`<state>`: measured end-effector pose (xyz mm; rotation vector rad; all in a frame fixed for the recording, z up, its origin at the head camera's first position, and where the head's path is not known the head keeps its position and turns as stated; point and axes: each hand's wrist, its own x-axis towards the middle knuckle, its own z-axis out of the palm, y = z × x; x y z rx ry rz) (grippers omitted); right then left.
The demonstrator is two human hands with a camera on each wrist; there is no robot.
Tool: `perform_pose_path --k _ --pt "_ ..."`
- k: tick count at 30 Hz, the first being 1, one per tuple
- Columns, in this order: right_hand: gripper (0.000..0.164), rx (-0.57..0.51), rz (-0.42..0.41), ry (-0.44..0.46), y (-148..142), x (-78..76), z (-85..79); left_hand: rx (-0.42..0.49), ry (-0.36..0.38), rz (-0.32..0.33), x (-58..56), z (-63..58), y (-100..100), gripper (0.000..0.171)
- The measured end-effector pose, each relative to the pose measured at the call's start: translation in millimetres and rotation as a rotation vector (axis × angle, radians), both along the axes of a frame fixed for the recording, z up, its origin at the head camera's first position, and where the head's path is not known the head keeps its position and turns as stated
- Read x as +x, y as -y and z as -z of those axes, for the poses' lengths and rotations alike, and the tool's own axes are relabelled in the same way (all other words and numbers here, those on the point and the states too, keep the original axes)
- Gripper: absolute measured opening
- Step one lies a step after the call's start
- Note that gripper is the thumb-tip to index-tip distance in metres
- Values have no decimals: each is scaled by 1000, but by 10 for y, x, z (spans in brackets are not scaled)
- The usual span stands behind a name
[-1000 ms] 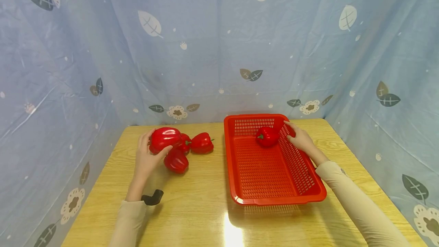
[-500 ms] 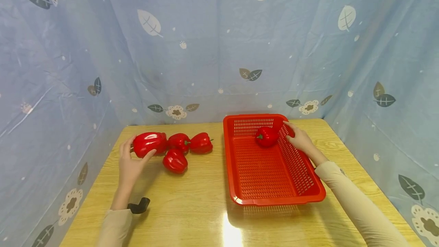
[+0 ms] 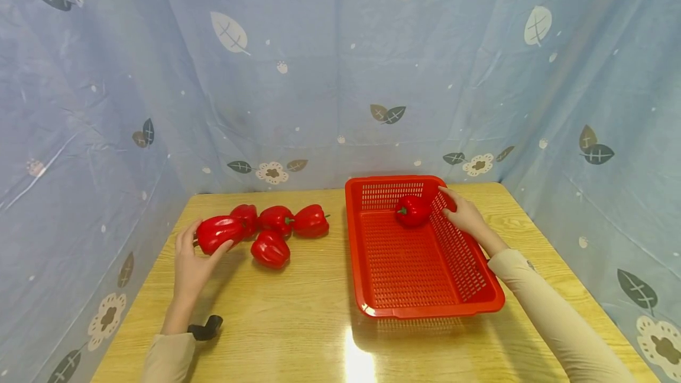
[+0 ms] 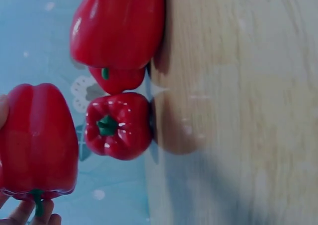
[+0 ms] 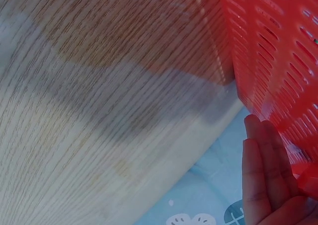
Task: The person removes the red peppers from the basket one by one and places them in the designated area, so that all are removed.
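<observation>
My left hand holds a glossy red bell pepper between thumb and fingers at the left of the table. In the left wrist view, the fingers lie near the green stem of this bell pepper. Just right of it, several more red bell peppers lie close together. My right hand grips the right rim of a red plastic basket, thumb inside. In the right wrist view, its fingers lie along the outer wall. One red bell pepper lies at the basket's far end.
The wooden table ends at a blue patterned curtain behind and on both sides. A black piece sticks out at the left wrist. Glare marks the table's front middle.
My left hand has moved left and a little nearer with the bell pepper, uncovering more of the bell peppers beside it. The right hand and basket have stayed put.
</observation>
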<state>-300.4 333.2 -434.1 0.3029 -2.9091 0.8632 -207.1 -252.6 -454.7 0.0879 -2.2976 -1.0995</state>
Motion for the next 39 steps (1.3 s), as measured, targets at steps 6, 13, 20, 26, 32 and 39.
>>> perform_pose_path --k 6,13,20,26,32,39 --pt "60 3 2 6 1 -6 -9 -29 50 10 -7 75 47 78" --pt "60 9 9 10 2 -12 -3 -34 132 33 -11 162 80 78" --pt "60 3 6 5 4 -7 -5 -53 181 52 -8 212 97 80" --pt "60 5 4 13 -1 -5 5 -69 243 78 -1 242 113 80" --pt "60 0 2 4 -16 -11 27 -76 292 84 7 270 121 82" --pt "60 -7 -1 5 -20 -20 31 -89 320 89 -4 273 116 82"
